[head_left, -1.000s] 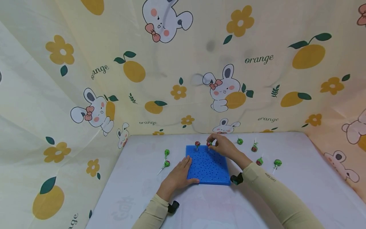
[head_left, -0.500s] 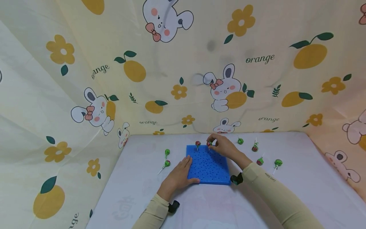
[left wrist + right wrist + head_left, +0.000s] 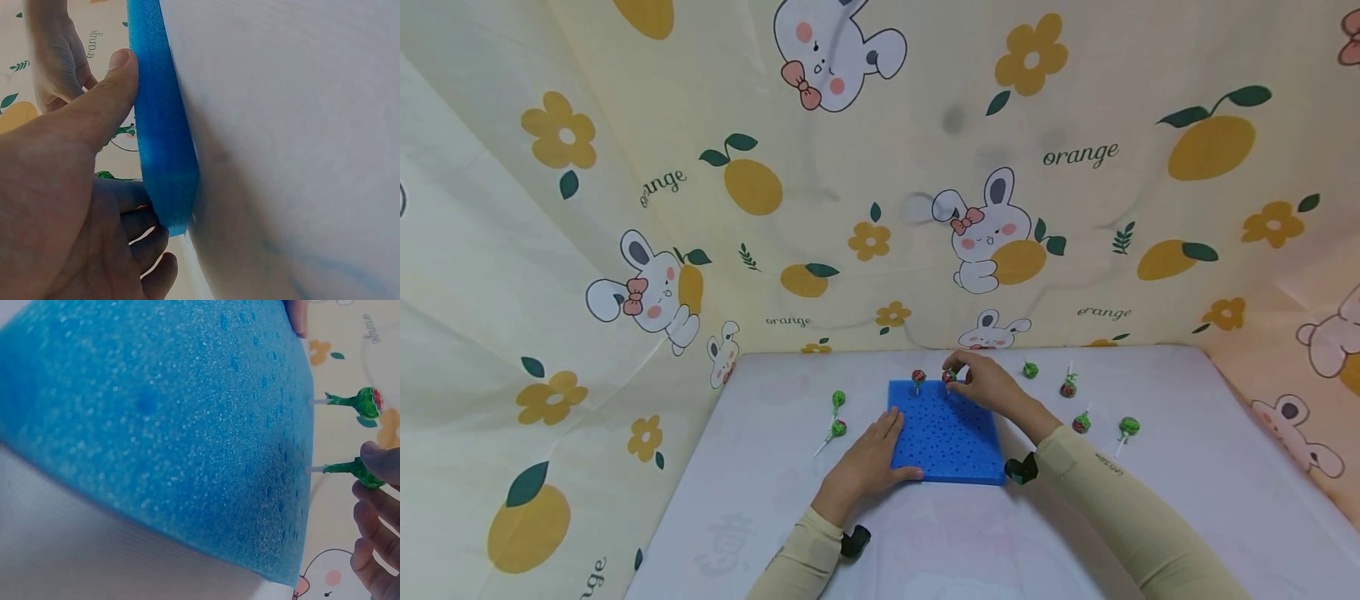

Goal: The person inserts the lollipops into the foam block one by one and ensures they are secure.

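A blue foam block [image 3: 947, 442] dotted with holes lies flat on the white table. My left hand [image 3: 871, 457] rests along its left side, thumb at the near edge, fingers fairly straight on the side; the left wrist view has the thumb [image 3: 115, 94] against the foam. At the far edge, my right hand [image 3: 988, 383] pinches the head of a lollipop [image 3: 355, 470] between thumb and fingers. Its white stick meets the foam and the lollipop stands upright. To its left a second lollipop [image 3: 918, 377] in a green and red wrapper stands in the block by itself.
Two lollipops lie left of the block, one green [image 3: 838, 399] above another [image 3: 837, 429]. Several more lie on the right, among them a green one [image 3: 1128, 427] and a red-green one [image 3: 1068, 386]. A patterned cloth [image 3: 820, 250] hangs behind the table [image 3: 760, 500].
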The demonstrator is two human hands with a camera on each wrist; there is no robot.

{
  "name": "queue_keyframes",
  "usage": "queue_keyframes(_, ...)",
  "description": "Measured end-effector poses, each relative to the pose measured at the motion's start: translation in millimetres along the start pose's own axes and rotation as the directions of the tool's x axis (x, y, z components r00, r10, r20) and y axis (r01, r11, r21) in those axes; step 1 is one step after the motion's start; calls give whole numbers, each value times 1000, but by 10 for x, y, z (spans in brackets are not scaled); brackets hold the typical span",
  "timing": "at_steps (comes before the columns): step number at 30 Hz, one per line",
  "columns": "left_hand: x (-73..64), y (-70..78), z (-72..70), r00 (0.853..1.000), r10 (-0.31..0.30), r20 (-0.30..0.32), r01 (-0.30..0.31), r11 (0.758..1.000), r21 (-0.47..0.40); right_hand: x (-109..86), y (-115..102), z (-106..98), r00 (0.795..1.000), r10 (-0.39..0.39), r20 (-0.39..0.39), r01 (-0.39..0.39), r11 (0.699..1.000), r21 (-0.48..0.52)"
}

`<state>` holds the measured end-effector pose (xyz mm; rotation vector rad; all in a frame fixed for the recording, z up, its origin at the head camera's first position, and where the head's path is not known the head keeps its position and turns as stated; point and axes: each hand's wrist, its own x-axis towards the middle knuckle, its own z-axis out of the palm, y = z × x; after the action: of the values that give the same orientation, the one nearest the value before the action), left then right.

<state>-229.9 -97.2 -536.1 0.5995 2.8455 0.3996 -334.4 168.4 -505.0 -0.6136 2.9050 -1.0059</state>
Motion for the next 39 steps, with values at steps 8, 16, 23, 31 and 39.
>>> queue_keyframes(8, -1, 1, -5, 1000, 3, -3, -3, 1000, 6, -16, -1, -10, 1000, -11, -2, 11, 1000, -3)
queue_keyframes(16, -5, 3, -10, 1000, 18, 1, -18, 1000, 3, -49, -4, -21, 1000, -20, 0, 20, 1000, -8)
queue_keyframes(23, -1, -2, -2, 1000, 12, -1, -12, 1000, 2, -77, 18, -38, 1000, 4, 4, -4, 1000, -6)
queue_keyframes(31, 3, -3, -3, 1000, 9, -5, -9, 1000, -3, -137, 111, -66, 1000, 8, -7, -8, 1000, -10)
queue_keyframes(39, 0, -6, 4, 1000, 4, -1, -4, 1000, -16, -246, 140, -155, 1000, 26, -15, -26, 1000, -6)
